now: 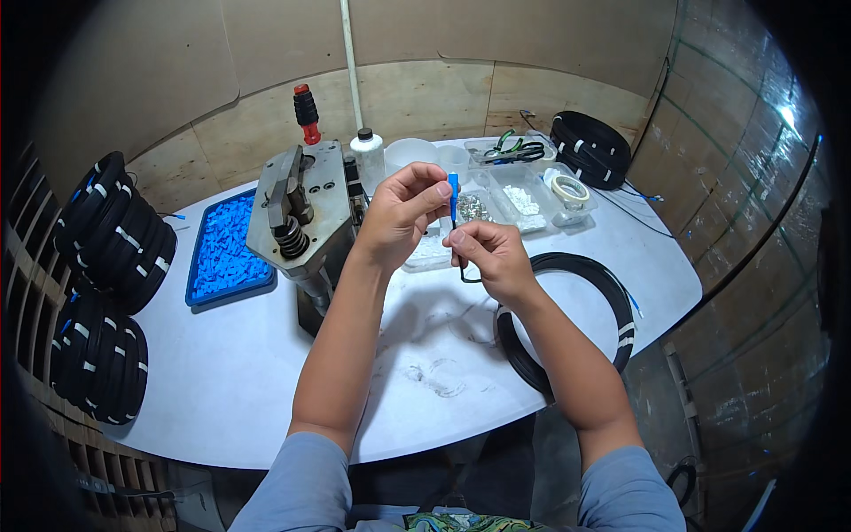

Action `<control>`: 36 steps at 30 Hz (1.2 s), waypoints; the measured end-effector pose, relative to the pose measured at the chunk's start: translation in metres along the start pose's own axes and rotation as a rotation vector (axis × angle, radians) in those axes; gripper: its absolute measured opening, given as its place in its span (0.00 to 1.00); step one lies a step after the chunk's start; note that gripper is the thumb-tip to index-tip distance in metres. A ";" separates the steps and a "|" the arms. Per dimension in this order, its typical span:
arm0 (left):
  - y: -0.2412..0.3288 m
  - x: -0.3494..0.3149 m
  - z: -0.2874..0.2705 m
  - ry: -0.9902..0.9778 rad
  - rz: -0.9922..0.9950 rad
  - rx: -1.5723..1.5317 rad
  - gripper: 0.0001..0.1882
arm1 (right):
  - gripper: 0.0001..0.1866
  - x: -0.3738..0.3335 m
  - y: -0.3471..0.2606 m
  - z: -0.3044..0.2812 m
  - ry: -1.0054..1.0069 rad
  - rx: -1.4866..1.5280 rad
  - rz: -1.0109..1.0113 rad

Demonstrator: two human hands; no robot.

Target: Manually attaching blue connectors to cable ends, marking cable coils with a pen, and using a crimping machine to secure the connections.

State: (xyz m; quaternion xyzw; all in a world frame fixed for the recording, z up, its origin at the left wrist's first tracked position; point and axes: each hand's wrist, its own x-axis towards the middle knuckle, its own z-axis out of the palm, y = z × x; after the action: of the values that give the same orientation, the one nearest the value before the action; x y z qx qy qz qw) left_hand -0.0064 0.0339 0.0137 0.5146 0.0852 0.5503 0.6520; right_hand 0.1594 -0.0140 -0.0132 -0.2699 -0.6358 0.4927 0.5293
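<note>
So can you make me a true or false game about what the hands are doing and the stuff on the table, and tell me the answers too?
1. The left hand holds a blue cable connector. True.
2. The right hand is empty. False: this hand pinches a black cable.
3. The white bottle has a black cap. True.
4. The blue tray holds yellow pieces. False: it holds blue plastic pieces.
5. A black cable coil lies on the right side of the white table. True.
6. The metal press stands right of both hands. False: it stands left of them.

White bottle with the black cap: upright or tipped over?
Upright: the white bottle has its black cap on top, its body below.
</note>
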 end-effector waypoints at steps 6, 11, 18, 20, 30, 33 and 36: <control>-0.003 0.001 0.000 -0.020 -0.045 -0.074 0.09 | 0.12 0.001 0.001 -0.003 -0.038 0.000 -0.003; -0.001 0.000 -0.004 -0.012 -0.061 -0.141 0.08 | 0.12 0.001 0.001 0.000 -0.057 0.009 0.002; -0.004 0.002 -0.007 -0.067 -0.090 -0.150 0.08 | 0.12 0.001 0.000 0.000 -0.037 -0.060 -0.011; -0.003 0.001 -0.007 -0.052 -0.075 -0.140 0.08 | 0.12 0.001 0.000 0.000 -0.034 -0.073 -0.009; -0.008 0.001 -0.005 -0.041 -0.086 -0.137 0.07 | 0.13 0.001 0.001 0.001 0.016 -0.076 -0.038; -0.015 0.004 -0.011 0.039 -0.094 0.172 0.08 | 0.14 0.002 0.001 0.000 0.044 -0.032 -0.054; -0.039 0.003 -0.024 0.139 -0.076 0.989 0.15 | 0.14 0.003 0.000 -0.005 0.076 -0.004 -0.053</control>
State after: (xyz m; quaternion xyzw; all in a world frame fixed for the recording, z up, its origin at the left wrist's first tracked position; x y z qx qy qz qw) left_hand 0.0031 0.0553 -0.0252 0.7208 0.3978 0.4529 0.3421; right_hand 0.1627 -0.0096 -0.0120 -0.2727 -0.6230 0.4665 0.5656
